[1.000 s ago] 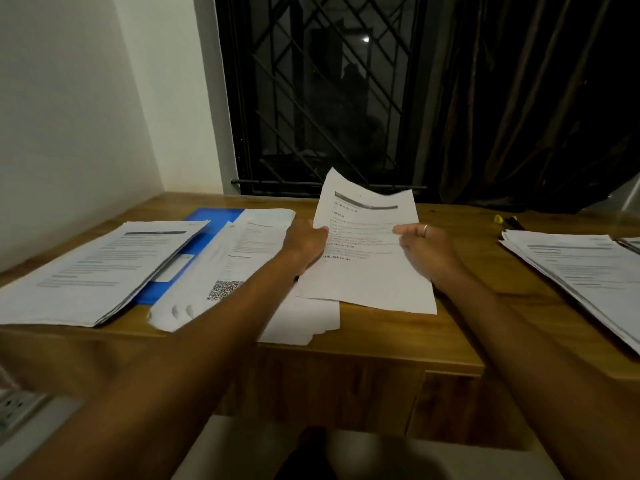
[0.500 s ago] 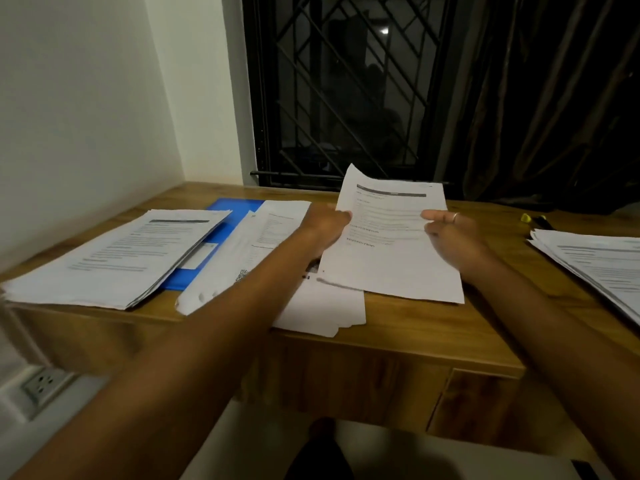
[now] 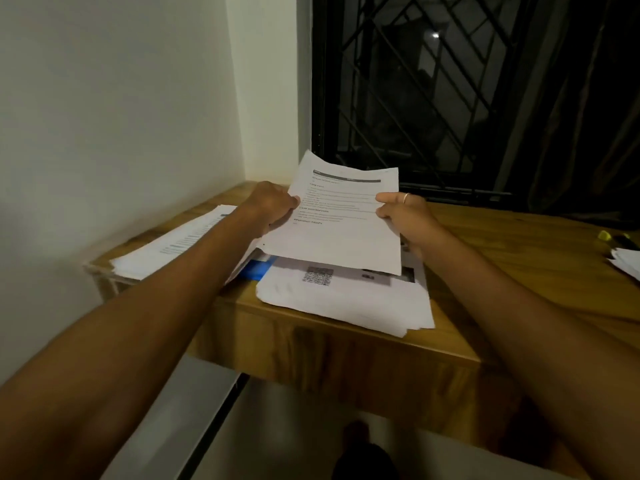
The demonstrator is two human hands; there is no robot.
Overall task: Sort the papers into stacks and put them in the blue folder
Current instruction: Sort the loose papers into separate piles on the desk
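Observation:
Both hands hold up a printed sheet (image 3: 341, 220) with a dark header bar above the wooden desk (image 3: 519, 258). My left hand (image 3: 273, 206) grips its left edge and my right hand (image 3: 403, 216), with a ring on one finger, pinches its right edge. Under the sheet lies a stack of papers (image 3: 346, 299) showing a QR code, reaching the desk's front edge. A small corner of the blue folder (image 3: 258, 268) shows beneath it. Another paper stack (image 3: 173, 244) lies at the desk's left end, partly hidden by my left forearm.
A white wall stands close on the left. A barred window (image 3: 433, 91) and dark curtain are behind the desk. At the far right edge are a corner of a third paper stack (image 3: 627, 263) and a yellow marker (image 3: 606, 236). The floor shows below.
The view has swung left and closer to the wall. The held sheet has moved left and now hangs over the QR-code stack; both hands keep their hold.

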